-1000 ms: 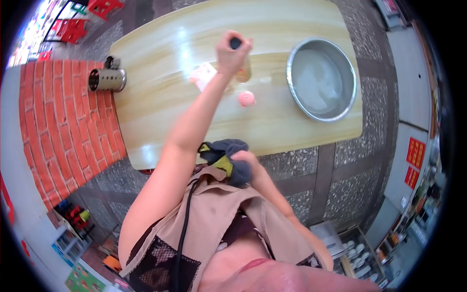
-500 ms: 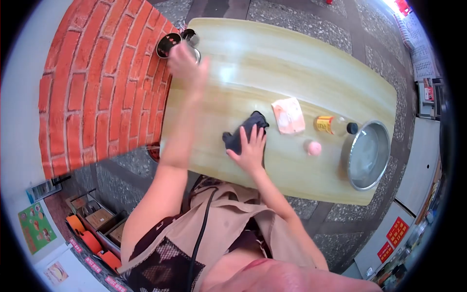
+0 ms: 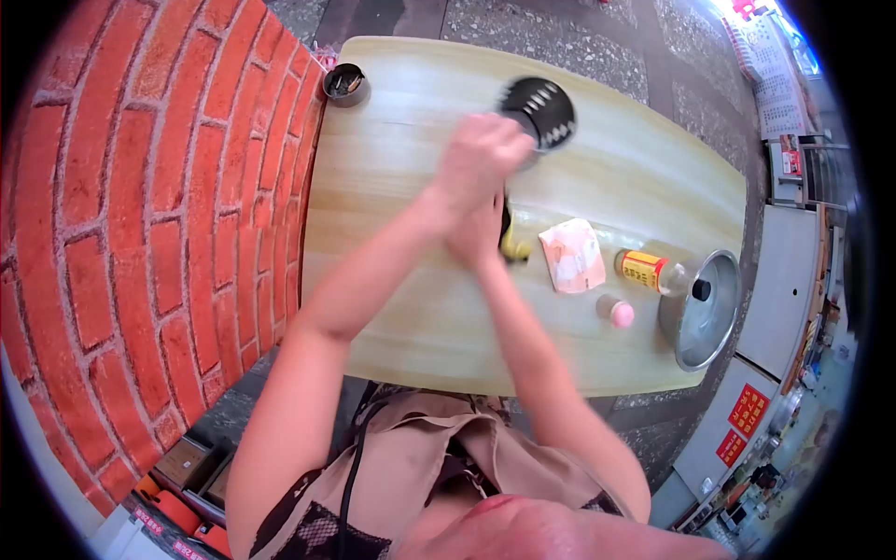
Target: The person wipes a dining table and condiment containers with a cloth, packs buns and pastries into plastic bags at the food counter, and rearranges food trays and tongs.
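Note:
My left hand (image 3: 481,154) is closed on a round black container (image 3: 551,112) with light slot-like marks, blurred by motion, above the far part of the table. My right hand (image 3: 474,233) is just below it, its fingers largely hidden behind my left hand and wrist. Beside my right hand shows a dark piece with a yellow part (image 3: 513,247); I cannot make out what it is. The dark cloth is not plainly visible. Right of the hands lie a pink-and-white packet (image 3: 572,257) and a clear bottle (image 3: 644,271) with a yellow-red label. A small jar with a pink lid (image 3: 623,315) stands near them.
A metal basin (image 3: 689,353) stands at the table's right end. At the far left corner is a metal cup (image 3: 347,89) with small items inside. A brick-patterned panel (image 3: 177,215) borders the table's left side (image 3: 373,224).
My left hand has brought the black container from the far left corner to the right. My right hand has moved slightly farther up the table. The camera view has shifted.

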{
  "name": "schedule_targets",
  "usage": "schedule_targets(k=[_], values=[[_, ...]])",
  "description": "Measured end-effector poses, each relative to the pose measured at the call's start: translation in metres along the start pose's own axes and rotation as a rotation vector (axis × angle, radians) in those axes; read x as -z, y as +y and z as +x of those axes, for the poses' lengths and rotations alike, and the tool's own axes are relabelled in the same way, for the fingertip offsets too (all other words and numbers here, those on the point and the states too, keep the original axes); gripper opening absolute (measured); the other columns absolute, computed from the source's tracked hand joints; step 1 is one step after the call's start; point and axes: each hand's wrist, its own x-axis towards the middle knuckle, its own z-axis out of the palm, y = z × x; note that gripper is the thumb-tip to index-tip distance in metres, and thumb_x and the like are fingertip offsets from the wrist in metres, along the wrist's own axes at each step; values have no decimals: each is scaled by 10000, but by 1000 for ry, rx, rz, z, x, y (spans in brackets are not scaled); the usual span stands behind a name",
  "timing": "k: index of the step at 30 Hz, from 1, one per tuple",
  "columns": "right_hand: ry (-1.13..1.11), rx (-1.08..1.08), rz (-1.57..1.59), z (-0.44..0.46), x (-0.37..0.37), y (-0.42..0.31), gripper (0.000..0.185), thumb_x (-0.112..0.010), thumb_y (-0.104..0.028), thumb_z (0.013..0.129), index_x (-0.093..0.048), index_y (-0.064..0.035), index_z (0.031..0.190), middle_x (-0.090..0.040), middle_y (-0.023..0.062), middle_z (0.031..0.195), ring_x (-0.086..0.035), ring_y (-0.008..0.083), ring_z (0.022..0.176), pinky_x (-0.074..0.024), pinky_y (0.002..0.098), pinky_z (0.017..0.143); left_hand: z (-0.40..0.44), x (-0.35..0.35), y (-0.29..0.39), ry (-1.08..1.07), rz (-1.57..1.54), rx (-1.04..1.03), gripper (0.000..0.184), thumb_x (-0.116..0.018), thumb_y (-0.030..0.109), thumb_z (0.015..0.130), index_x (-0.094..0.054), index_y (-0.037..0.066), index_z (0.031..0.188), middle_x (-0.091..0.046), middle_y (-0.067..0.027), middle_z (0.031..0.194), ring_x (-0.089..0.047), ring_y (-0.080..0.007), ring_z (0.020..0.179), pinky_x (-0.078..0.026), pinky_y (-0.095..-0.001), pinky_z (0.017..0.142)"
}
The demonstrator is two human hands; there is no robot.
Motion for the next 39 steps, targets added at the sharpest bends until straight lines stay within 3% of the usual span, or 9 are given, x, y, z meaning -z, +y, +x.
schedule_targets(k=[6,11,18,25,31,33,34,37,39], values=[[-138,-174,24,-183,23,-79,768,-640,-374,634,-465,-63,1315,-337,225,1421,-291,424,1316,-195,583,1052,9,-46,20,-150,12,-76,102,-562,104,737,-579,109,838,-557,-53,837,-569,-221,845,-440,-347,750],[-143,-109,49,-130,19,-75,838,-673,-356,599,-419,-52,1337,-316,249,1416,-263,441,1319,-184,598,1049,-24,-9,-73,111,102,479,585,-765,134,662,-486,30,1166,-507,-148,1143,-512,-316,1056,-447,-405,875],[259,-6,-80,103,-52,-55,709,-627,-420,662,-515,-20,1238,-399,263,1337,-339,447,1254,-199,583,1041,-135,14,-190,58,312,530,147,-638,66,776,-582,54,912,-552,-110,934,-569,-308,865,-474,-393,732],[290,229,-54,277,-109,-45,630,-574,-477,697,-571,-126,1220,-456,148,1353,-364,332,1290,-218,502,1080,-222,90,-48,-4,318,631,156,-602,-15,763,-661,75,877,-592,-87,884,-594,-260,810,-484,-358,688],[-321,675,371,14,-80,-136,548,-682,-201,583,-583,-95,1112,-540,139,1233,-491,306,1180,-342,447,1053,-269,182,49,-139,149,662,195,-631,-47,699,-672,84,838,-587,-59,848,-586,-231,763,-479,-336,662],[-891,179,1206,-66,-40,-161,506,-678,-274,666,-576,-145,1145,-549,101,1199,-489,304,1169,-341,452,1046,-272,199,65,-149,131,665,202,-637,-50,687,-671,85,832,-584,-55,842,-585,-229,754,-480,-330,654],[-893,173,1207,-71,-44,-157,506,-678,-274,666,-576,-145,1145,-549,101,1199,-489,304,1169,-341,452,1046,-273,203,70,-152,122,664,209,-642,-53,675,-670,87,827,-580,-50,836,-584,-227,745,-481,-323,645],[-661,1056,586,-10,-78,-141,413,-650,-254,654,-607,-114,1039,-578,87,1042,-520,323,1058,-404,429,975,-276,208,74,-112,119,641,214,-664,-49,658,-670,90,821,-576,-47,830,-583,-219,728,-483,-320,627],[-518,718,334,94,-86,-127,253,-571,-121,661,-643,-86,901,-611,108,1035,-537,312,1049,-437,424,928,-284,208,73,-114,133,647,217,-674,-48,650,-671,91,818,-571,-43,827,-583,-214,724,-486,-324,625]])
